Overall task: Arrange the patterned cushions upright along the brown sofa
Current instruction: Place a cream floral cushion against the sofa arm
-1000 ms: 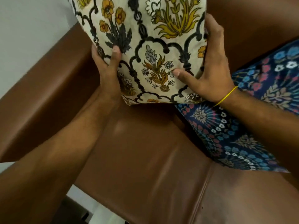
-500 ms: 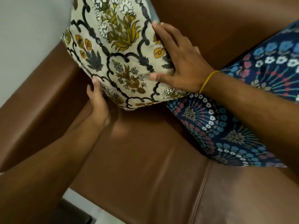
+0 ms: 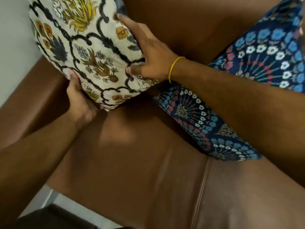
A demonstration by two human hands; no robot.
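From the head camera, looking down into the corner of a brown sofa (image 3: pixel 132 162), a cream cushion (image 3: pixel 92 52) printed with black scrollwork and yellow, orange and grey flowers stood tilted in the sofa's corner, where the armrest (image 3: pixel 31 103) met the backrest (image 3: pixel 178 22). Its lower corner pointed down at the seat and sat right at the seat surface; whether it actually touched could not be told. Its upper part ran out of the frame at the top.

The left hand (image 3: pixel 79 100) gripped the cushion's lower left edge from beneath, fingers curled under the fabric and the thumb pressed onto the printed face. The right hand (image 3: pixel 148 57) clasped the cushion's right edge, the fingers spread along the side toward the backrest and the thumb lying on the front panel. A thin yellow band (image 3: pixel 173 68) circled the right wrist.

Just to the right, a navy cushion (image 3: pixel 206 123) with blue, white and red flower fans leaned against the backrest, its bottom edge on the seat. The right forearm crossed in front of it, hiding its middle. Its near corner sat just beside the cream cushion's lower right corner.

A pale wall (image 3: pixel 14 38) showed beyond the armrest, and a strip of light floor (image 3: pixel 46 200) lay below the seat's front edge.
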